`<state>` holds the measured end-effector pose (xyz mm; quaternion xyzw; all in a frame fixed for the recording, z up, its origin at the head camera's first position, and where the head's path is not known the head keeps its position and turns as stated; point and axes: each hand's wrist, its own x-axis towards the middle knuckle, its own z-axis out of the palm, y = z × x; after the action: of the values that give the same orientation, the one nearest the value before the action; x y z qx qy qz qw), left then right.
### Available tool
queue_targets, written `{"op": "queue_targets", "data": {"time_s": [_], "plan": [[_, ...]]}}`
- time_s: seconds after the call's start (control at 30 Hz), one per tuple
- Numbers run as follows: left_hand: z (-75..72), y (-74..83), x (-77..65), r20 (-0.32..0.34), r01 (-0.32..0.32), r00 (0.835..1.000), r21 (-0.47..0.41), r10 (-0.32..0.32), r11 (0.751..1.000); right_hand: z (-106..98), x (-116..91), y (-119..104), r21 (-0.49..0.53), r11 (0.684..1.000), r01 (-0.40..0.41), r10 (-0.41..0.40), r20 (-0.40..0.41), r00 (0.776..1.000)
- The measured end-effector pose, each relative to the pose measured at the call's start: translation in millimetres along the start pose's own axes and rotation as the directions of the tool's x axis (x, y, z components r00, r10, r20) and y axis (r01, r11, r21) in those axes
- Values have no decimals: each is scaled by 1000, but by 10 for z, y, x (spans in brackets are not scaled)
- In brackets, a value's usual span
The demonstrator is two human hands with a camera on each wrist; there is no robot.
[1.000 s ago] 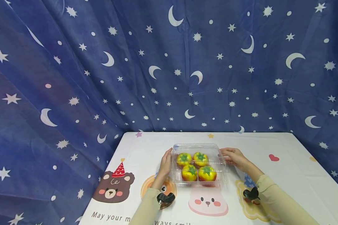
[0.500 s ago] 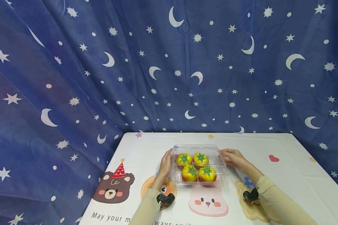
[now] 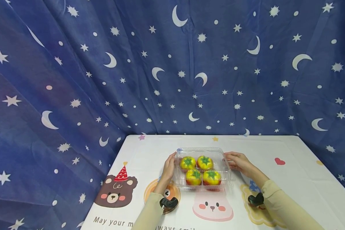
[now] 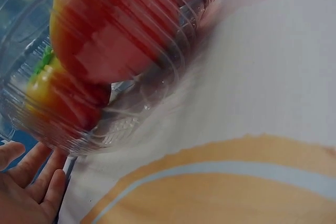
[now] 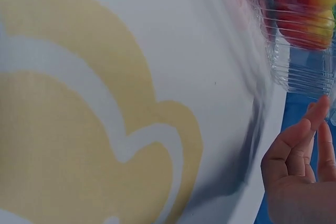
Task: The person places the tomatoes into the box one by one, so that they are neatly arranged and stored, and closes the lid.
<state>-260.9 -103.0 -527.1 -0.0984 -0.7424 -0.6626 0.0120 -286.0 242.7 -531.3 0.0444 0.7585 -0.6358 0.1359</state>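
A clear plastic clamshell box (image 3: 201, 150) sits on the table, with several yellow-red, tomato-like fruits (image 3: 211, 178) inside, each topped by a green star-shaped calyx. Along its left side lies my left hand (image 3: 169, 165), fingers fairly straight against the wall. My right hand (image 3: 238, 161) reaches the opposite side, with fingertips right at the wall. In the left wrist view the fingers (image 4: 48, 179) meet the ribbed end of the box. From the right wrist, the hand (image 5: 302, 166) shows one fingertip at a box corner and the other fingers slightly bent.
Cartoon animals decorate the white tablecloth (image 3: 149, 143), including a brown bear (image 3: 112, 195) on the left. A blue curtain (image 3: 172, 95) with moons and stars hangs close behind the table and along its left. Both wrists carry black camera mounts (image 3: 169, 202).
A clear crosswise edge on the box has shifted slightly toward the person, over the front fruits. Both hands have stayed nearly in place at its sides.
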Motion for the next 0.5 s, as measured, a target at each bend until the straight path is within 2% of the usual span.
{"op": "queue_targets", "data": {"time_s": [0.5], "plan": [[11, 0, -15, -18, 7, 1000, 25, -6, 1000, 26, -22, 4, 79, 997, -8, 7, 17, 1000]]}}
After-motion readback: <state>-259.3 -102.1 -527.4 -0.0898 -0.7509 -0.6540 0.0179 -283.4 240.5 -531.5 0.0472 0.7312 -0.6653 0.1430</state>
